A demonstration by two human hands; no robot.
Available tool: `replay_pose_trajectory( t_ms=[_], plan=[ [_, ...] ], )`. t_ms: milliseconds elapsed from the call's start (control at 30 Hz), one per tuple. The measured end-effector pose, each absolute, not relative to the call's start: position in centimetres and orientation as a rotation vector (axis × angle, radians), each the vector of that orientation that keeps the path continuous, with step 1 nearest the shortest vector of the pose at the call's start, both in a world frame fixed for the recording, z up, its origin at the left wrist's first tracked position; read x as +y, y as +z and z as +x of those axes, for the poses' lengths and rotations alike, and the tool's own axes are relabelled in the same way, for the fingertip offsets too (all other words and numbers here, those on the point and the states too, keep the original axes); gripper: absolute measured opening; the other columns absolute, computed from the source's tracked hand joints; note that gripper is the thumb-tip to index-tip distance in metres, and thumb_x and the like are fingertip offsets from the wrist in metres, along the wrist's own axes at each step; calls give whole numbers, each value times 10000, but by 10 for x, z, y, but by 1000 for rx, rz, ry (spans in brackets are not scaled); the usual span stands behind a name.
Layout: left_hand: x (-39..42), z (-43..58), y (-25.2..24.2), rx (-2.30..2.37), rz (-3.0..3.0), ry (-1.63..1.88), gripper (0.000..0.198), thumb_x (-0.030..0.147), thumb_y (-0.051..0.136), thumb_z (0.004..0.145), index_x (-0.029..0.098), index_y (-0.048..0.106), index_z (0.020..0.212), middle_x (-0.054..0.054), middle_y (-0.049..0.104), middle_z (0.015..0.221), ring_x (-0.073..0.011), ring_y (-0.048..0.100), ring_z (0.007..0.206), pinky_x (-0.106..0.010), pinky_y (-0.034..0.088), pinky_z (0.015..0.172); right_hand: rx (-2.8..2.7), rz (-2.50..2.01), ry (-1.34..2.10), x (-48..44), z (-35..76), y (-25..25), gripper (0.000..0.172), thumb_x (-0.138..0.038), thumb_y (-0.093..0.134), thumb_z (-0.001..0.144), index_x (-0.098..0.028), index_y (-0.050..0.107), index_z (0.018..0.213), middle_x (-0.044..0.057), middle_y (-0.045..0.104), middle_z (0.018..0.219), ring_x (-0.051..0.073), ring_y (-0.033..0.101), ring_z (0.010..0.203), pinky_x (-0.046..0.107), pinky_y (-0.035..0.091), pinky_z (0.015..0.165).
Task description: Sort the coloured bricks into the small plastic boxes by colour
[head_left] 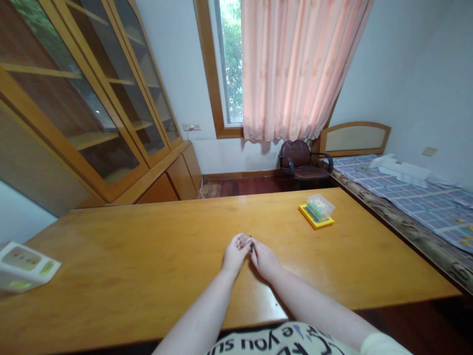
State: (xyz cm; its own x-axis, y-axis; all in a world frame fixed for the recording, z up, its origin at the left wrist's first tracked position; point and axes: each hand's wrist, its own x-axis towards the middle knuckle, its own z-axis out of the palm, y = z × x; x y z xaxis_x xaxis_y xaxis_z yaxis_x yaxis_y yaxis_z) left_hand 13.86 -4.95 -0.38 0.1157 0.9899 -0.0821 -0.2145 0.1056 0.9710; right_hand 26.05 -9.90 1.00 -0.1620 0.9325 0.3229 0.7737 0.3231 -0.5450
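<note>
My two hands meet above the wooden table, in the middle of the view. My left hand (234, 255) is closed, its fingers around a small clear piece (245, 239), perhaps plastic or glass. Close beside it, my right hand (266, 261) pinches a small dark piece (252, 245) at the tips of its fingers. The two pieces touch or nearly touch; whether they are joined I cannot tell. Both are too small to name, and my fingers partly hide them.
On the table (148, 256), a clear plastic box (320, 205) rests on a yellow-framed tray (318, 224) at the right. A white box (27, 266) stands at the left edge. Beyond are a brown office chair (305, 160), a bed (414, 187) and a glass-door cabinet (121, 153).
</note>
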Motion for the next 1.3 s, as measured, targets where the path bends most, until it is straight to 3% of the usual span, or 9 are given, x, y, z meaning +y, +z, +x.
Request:
replay_pose_trajectory(
  t_ms=[533, 867, 1033, 1200, 1300],
  plan=[
    [-46, 139, -4, 1050, 1026, 1126, 372, 205, 727, 645, 133, 577, 977, -126, 656, 1018, -194, 614, 964, -349, 444, 933, -2033, -1516, -72, -93, 258, -10, 357, -164, 308, 876, -80, 452, 1191, 153, 633, 1025, 215, 624, 866, 339, 499, 757],
    [-45, 143, -3, 1129, 1033, 1162, 327, 200, 715, 659, 144, 571, 947, -126, 653, 1025, -198, 606, 983, -356, 437, 936, -2010, -1637, -165, -88, 253, -10, 378, -136, 335, 854, -53, 452, 1203, 155, 638, 933, 224, 592, 792, 352, 441, 724],
    [-41, 144, -6, 1118, 1066, 1192, 309, 219, 690, 685, 140, 562, 955, -136, 644, 1040, -203, 601, 992, -368, 421, 948, -1977, -1676, 12, -81, 255, -4, 367, -158, 362, 859, -82, 475, 1201, 144, 636, 992, 219, 589, 874, 343, 416, 778],
    [-39, 137, -15, 995, 1037, 1248, 464, 214, 681, 687, 170, 470, 1099, -135, 593, 1136, -186, 560, 1060, -374, 388, 976, -1783, -1641, 280, -72, 263, 2, 348, -210, 339, 880, -134, 526, 1163, 106, 625, 1073, 180, 564, 993, 304, 396, 870],
    [-39, 133, -18, 942, 1090, 1216, 459, 202, 697, 651, 172, 485, 1057, -125, 584, 1144, -196, 546, 1076, -391, 367, 993, -1614, -1656, 344, -68, 268, 0, 339, -191, 367, 852, -136, 556, 1129, 96, 625, 1071, 182, 557, 997, 308, 393, 892]
  ],
)
